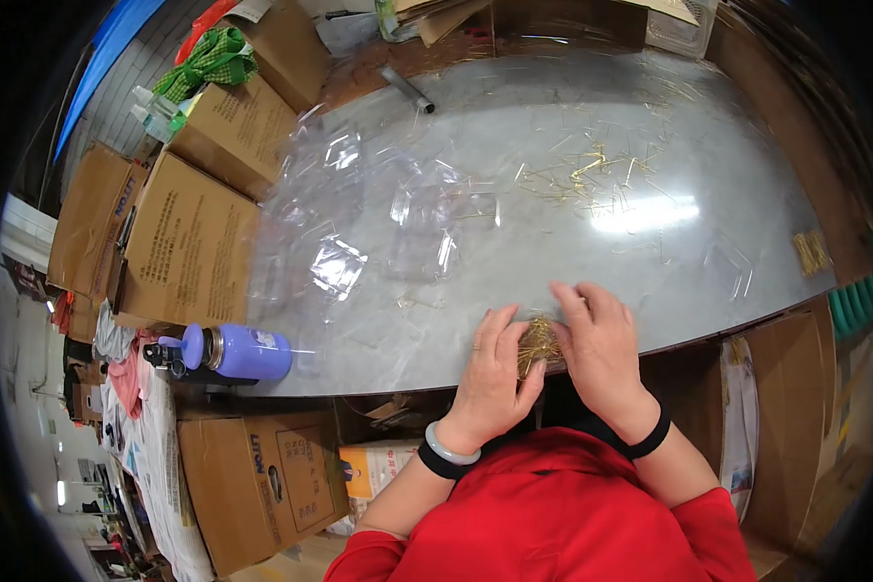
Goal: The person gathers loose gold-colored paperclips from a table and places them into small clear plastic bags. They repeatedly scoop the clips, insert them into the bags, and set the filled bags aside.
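Observation:
At the near edge of the grey table (514, 257), a bundle of thin gold-coloured metal pins (539, 341) sits between my two hands. My left hand (490, 376) curls its fingers and thumb round the bundle's left side. On the other side, my right hand (599, 347) has its thumb against the pins, its fingers raised and partly bent. Whether a clear box surrounds the bundle I cannot make out. More gold pins (592, 173) lie loosely scattered farther off. Another gold bundle (810, 252) rests at the table's right edge.
Clear plastic boxes (339, 268) cover the table's left part. A metal tube (407, 89) lies at the back. A purple bottle (250, 352) lies at the near left corner. Cardboard boxes (189, 242) line the left side; another box (262, 485) stands below the front edge.

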